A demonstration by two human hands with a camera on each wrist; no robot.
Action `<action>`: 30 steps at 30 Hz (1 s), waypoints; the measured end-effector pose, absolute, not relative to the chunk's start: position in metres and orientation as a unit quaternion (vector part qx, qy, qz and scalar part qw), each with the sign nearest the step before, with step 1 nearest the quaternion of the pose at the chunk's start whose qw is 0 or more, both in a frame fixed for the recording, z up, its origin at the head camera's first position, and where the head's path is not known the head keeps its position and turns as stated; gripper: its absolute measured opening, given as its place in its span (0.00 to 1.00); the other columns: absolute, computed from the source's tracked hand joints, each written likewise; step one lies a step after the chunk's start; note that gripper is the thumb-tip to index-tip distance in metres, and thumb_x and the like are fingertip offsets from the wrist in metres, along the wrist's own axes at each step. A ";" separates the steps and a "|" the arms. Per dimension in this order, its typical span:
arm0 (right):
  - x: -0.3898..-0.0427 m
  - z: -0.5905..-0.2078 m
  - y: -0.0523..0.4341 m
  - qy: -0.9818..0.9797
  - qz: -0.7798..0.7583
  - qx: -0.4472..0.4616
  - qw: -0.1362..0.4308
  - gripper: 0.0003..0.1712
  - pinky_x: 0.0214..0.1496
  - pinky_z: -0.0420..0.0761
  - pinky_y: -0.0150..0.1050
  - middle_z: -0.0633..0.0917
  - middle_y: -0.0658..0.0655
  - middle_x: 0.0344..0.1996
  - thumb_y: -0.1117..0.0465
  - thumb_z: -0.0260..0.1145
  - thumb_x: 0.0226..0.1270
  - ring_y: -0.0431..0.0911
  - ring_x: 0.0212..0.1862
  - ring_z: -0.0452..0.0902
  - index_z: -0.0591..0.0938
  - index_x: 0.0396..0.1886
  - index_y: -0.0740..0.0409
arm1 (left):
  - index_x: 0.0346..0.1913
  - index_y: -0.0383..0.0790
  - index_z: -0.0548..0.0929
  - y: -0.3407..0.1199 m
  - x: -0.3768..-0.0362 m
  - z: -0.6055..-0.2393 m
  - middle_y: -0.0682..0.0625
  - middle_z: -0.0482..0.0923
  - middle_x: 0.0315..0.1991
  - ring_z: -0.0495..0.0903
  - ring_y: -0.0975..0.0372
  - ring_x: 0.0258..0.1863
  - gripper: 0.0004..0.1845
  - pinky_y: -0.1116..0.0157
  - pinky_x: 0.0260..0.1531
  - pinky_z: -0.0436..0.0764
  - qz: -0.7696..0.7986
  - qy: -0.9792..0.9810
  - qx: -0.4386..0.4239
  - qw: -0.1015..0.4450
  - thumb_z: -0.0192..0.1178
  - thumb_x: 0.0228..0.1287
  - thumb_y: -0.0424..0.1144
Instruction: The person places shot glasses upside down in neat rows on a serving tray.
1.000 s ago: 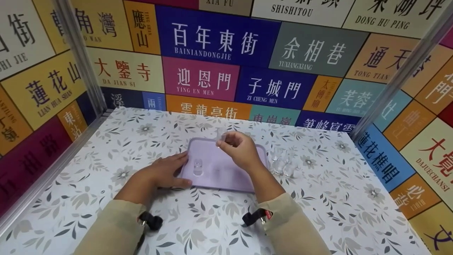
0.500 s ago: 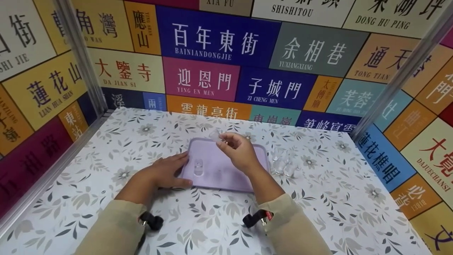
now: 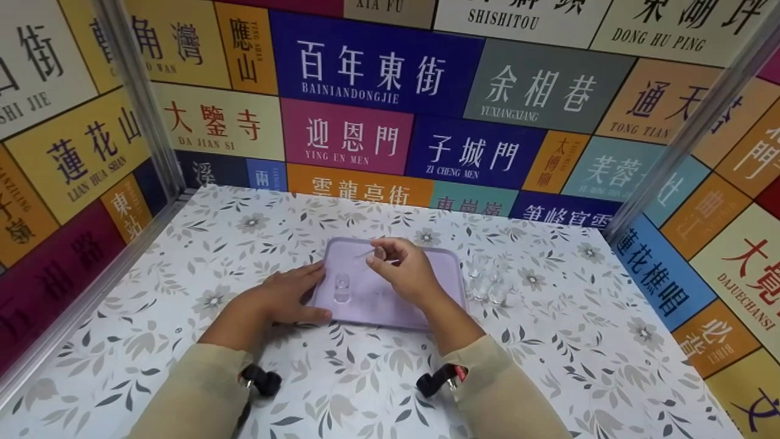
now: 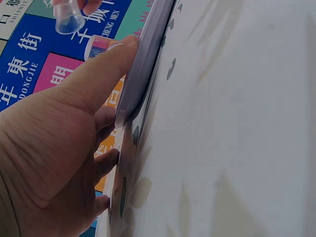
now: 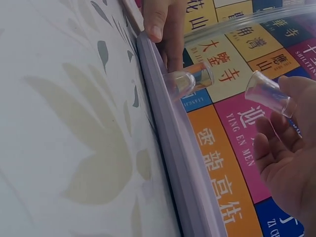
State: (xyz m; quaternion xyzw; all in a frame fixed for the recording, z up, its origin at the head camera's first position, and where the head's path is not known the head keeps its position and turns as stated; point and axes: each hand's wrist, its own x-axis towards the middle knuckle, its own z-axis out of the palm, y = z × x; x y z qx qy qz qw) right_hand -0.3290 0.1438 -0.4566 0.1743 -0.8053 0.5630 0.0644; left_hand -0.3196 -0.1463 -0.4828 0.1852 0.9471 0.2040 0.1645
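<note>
My right hand (image 3: 407,268) pinches a small clear shot glass (image 5: 264,94) between thumb and fingers, above the lilac tray (image 3: 390,305). In the right wrist view this glass is tilted, its flared end pointing away from the fingers toward the tray side. A second clear shot glass (image 3: 342,289) stands on the left part of the tray. My left hand (image 3: 283,296) rests at the tray's left edge, thumb along the near corner and fingers extended beside the rim; the left wrist view shows the thumb (image 4: 106,69) against the tray's edge.
Several more clear shot glasses (image 3: 487,280) stand grouped on the table just right of the tray. A floral cloth (image 3: 244,256) covers the table. Panels with large characters (image 3: 378,67) wall off the back and both sides.
The right hand has lowered slightly and turned, bringing its shot glass from the tray's far edge down over the tray. The left hand and the standing glass stay put.
</note>
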 end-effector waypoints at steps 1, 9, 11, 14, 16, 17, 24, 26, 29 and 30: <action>-0.329 -0.457 0.143 -0.805 0.564 0.173 0.059 0.21 0.53 0.85 0.38 0.89 0.53 0.43 0.55 0.78 0.69 0.43 0.47 0.83 0.89 0.59 0.54 | 0.88 0.59 0.49 -0.146 -0.320 -0.483 0.57 0.41 0.90 0.45 0.44 0.89 0.63 0.34 0.86 0.40 0.204 0.947 0.186 0.164 0.66 0.57 0.79; -0.330 -0.468 0.141 -0.828 0.536 0.164 0.018 0.21 0.54 0.85 0.36 0.92 0.55 0.46 0.63 0.79 0.63 0.43 0.48 0.85 0.89 0.56 0.57 | 0.88 0.60 0.49 -0.145 -0.320 -0.483 0.60 0.41 0.90 0.44 0.46 0.90 0.63 0.36 0.87 0.39 0.202 0.948 0.178 0.167 0.67 0.57 0.79; -0.331 -0.471 0.141 -0.833 0.527 0.168 0.006 0.22 0.53 0.85 0.34 0.92 0.56 0.46 0.63 0.79 0.63 0.42 0.48 0.85 0.89 0.57 0.59 | 0.88 0.59 0.49 -0.145 -0.319 -0.483 0.59 0.41 0.90 0.44 0.46 0.90 0.62 0.35 0.87 0.39 0.204 0.947 0.183 0.165 0.67 0.57 0.78; -0.331 -0.475 0.141 -0.841 0.512 0.173 -0.013 0.23 0.52 0.85 0.33 0.92 0.56 0.46 0.64 0.78 0.62 0.43 0.48 0.86 0.89 0.58 0.60 | 0.88 0.57 0.50 -0.146 -0.318 -0.481 0.59 0.41 0.90 0.44 0.46 0.90 0.62 0.35 0.87 0.39 0.205 0.947 0.188 0.162 0.67 0.58 0.77; -0.330 -0.476 0.140 -0.846 0.503 0.175 -0.023 0.23 0.52 0.86 0.34 0.92 0.56 0.47 0.63 0.79 0.62 0.44 0.48 0.86 0.89 0.59 0.60 | 0.88 0.57 0.50 -0.145 -0.317 -0.481 0.59 0.41 0.90 0.45 0.46 0.89 0.62 0.35 0.87 0.39 0.205 0.947 0.189 0.161 0.67 0.59 0.77; -0.330 -0.477 0.140 -0.848 0.499 0.176 -0.028 0.23 0.53 0.86 0.35 0.92 0.56 0.47 0.63 0.79 0.62 0.44 0.49 0.86 0.90 0.59 0.59 | 0.88 0.58 0.50 -0.145 -0.317 -0.481 0.59 0.41 0.90 0.44 0.46 0.90 0.62 0.36 0.87 0.39 0.205 0.947 0.188 0.161 0.67 0.58 0.77; -0.330 -0.485 0.140 -0.857 0.480 0.177 -0.054 0.23 0.58 0.87 0.39 0.92 0.54 0.48 0.62 0.79 0.63 0.45 0.50 0.87 0.90 0.59 0.54 | 0.88 0.57 0.49 -0.145 -0.317 -0.481 0.58 0.42 0.90 0.45 0.45 0.89 0.62 0.35 0.87 0.40 0.202 0.947 0.192 0.160 0.67 0.59 0.77; -0.329 -0.486 0.140 -0.856 0.482 0.178 -0.057 0.23 0.59 0.88 0.40 0.92 0.54 0.48 0.62 0.79 0.62 0.45 0.50 0.87 0.90 0.59 0.53 | 0.88 0.57 0.49 -0.145 -0.317 -0.481 0.57 0.42 0.90 0.45 0.45 0.89 0.62 0.35 0.87 0.41 0.201 0.947 0.194 0.158 0.67 0.59 0.77; -0.328 -0.486 0.141 -0.851 0.490 0.181 -0.061 0.24 0.57 0.87 0.39 0.91 0.55 0.48 0.62 0.79 0.63 0.46 0.50 0.87 0.89 0.60 0.53 | 0.88 0.57 0.49 -0.145 -0.316 -0.481 0.57 0.42 0.90 0.45 0.46 0.89 0.62 0.35 0.87 0.40 0.201 0.947 0.191 0.160 0.67 0.59 0.77; -0.328 -0.485 0.142 -0.848 0.493 0.183 -0.061 0.25 0.57 0.87 0.38 0.91 0.55 0.49 0.61 0.79 0.63 0.47 0.50 0.87 0.89 0.60 0.54 | 0.88 0.57 0.49 -0.145 -0.316 -0.481 0.57 0.42 0.90 0.45 0.45 0.89 0.62 0.35 0.87 0.40 0.201 0.947 0.190 0.160 0.67 0.59 0.77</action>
